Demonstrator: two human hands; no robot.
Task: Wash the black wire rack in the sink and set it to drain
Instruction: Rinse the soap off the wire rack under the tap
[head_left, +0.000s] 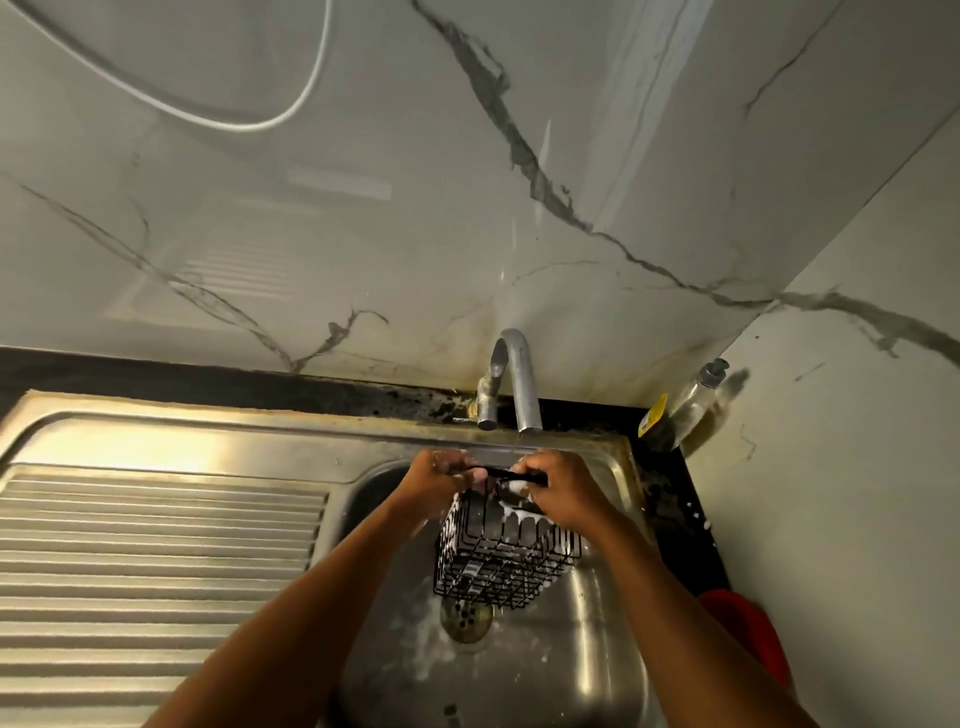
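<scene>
A black wire rack (506, 558), shaped like a small basket and streaked with white foam, hangs over the steel sink bowl (587, 654) just under the tap spout (522, 387). My left hand (441, 480) grips the rack's top rim on its left side. My right hand (563, 488) grips the same rim on the right, with something white and foamy under its fingers. The rack tilts with its bottom toward me, above the drain (466, 616).
A ribbed steel draining board (156, 561) lies left of the bowl. A soap dispenser bottle (691, 402) stands in the back right corner on the dark counter. A red object (748, 629) sits at the right edge. Marble wall panels rise behind and to the right.
</scene>
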